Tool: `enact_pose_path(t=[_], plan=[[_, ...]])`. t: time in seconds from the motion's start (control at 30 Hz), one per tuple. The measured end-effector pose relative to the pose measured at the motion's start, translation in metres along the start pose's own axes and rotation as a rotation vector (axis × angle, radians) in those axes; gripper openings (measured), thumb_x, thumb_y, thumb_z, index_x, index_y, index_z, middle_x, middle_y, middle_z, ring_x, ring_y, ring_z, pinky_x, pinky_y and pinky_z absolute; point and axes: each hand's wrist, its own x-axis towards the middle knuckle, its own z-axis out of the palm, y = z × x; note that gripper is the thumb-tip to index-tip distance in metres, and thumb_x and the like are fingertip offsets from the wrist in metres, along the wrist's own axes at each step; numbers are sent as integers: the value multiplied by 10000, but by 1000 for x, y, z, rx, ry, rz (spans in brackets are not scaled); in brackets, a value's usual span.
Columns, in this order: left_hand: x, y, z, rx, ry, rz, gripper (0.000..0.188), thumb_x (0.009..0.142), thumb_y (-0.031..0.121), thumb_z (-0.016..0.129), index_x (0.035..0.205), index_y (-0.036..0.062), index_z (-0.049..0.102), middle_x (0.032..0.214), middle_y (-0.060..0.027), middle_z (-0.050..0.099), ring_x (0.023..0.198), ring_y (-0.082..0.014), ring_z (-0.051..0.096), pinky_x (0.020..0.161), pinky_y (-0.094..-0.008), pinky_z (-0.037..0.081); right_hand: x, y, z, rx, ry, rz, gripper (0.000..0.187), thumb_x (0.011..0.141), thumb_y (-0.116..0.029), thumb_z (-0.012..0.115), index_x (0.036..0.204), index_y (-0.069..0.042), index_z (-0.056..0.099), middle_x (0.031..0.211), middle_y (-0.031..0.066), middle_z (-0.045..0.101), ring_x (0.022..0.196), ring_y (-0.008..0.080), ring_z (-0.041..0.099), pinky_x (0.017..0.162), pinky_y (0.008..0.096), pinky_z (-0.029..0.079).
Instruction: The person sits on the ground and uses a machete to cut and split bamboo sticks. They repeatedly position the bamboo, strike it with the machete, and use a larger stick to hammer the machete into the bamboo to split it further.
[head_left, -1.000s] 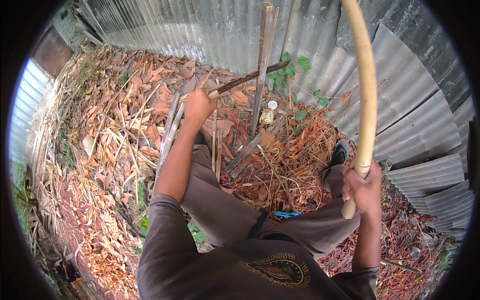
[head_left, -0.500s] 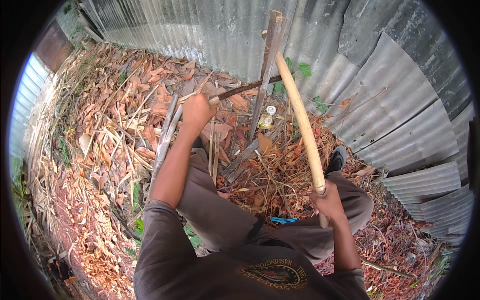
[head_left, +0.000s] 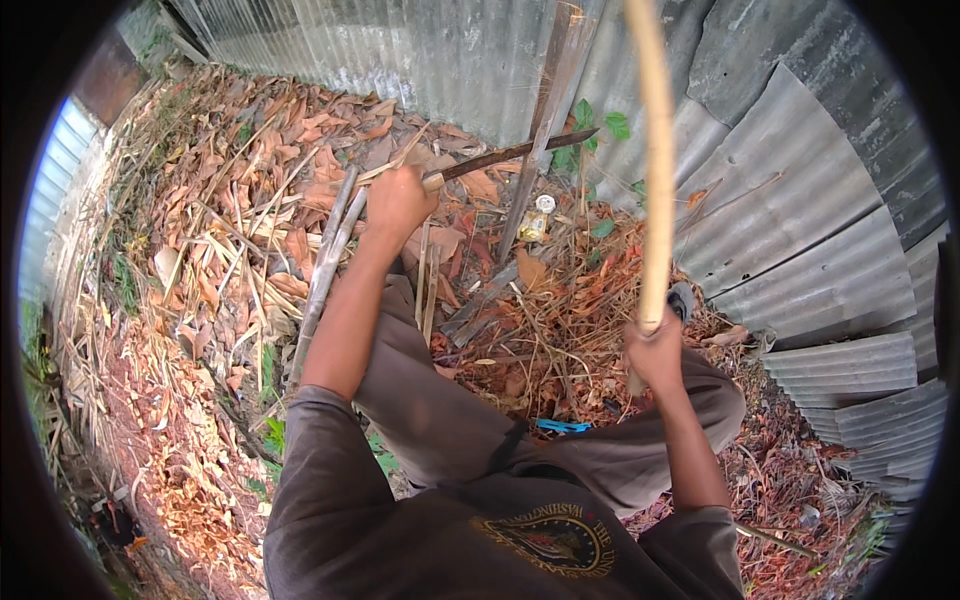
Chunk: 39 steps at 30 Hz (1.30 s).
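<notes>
My left hand (head_left: 398, 205) is closed round the pale handle of a long, dark knife (head_left: 490, 160), held out level to the right. Its blade crosses the upright split wooden stake (head_left: 530, 185) and its tip shows past it; whether it is wedged in the wood I cannot tell. In my right hand (head_left: 655, 352) is a long, curved, pale wooden stick (head_left: 655, 170), gripped near its lower end and raised upright. The stick's upper end lies beyond the top of the view.
A corrugated metal fence (head_left: 400, 70) stands behind the stake and along the right. Dry leaves (head_left: 270, 200) and twigs cover the ground. Grey poles (head_left: 330, 260) lie beside my left forearm. A blue strip (head_left: 563, 426) and a small yellowish packet (head_left: 533, 225) lie near my legs.
The stick in my right hand has swung up and to the right, away from the stake. My right hand has risen a little. The knife's tip sits slightly higher and reaches further past the stake.
</notes>
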Motion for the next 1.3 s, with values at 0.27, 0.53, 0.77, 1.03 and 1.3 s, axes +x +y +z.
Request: enact_pose_path(t=[0.27,0.53,0.77,1.03,1.3], plan=[[-3,-14,-4,41,-28,-42,237,690,230,738,849,56,709,746,-213,669,747,-376,675,686,-454,550,-18,-162,-67,109,183,-233,132,844,16,559,930,-30,471,588,17,451,401,83,400,357,237,338],[-4,-8,0,23,55,33,215,717,236,717,871,87,701,712,-190,665,705,-373,671,656,-460,547,20,-114,-24,253,315,-610,148,856,95,504,904,-28,439,593,27,445,454,122,449,442,299,408],[-9,-13,-6,59,34,40,178,719,204,695,859,96,699,709,-199,660,683,-380,665,646,-473,543,-22,-63,-39,-130,-136,253,155,753,60,561,879,-5,497,591,36,513,392,97,469,349,256,374],[9,-15,1,44,44,65,180,720,199,681,866,95,703,735,-202,669,709,-375,672,660,-467,545,-10,-202,-78,368,377,-706,124,886,18,496,884,-62,401,588,16,357,466,107,379,440,281,361],[30,-18,-11,102,47,93,160,735,197,668,859,101,702,729,-202,667,701,-379,668,659,-470,547,-31,13,10,-50,-203,420,115,754,45,568,837,0,503,568,42,516,384,117,482,353,273,392]])
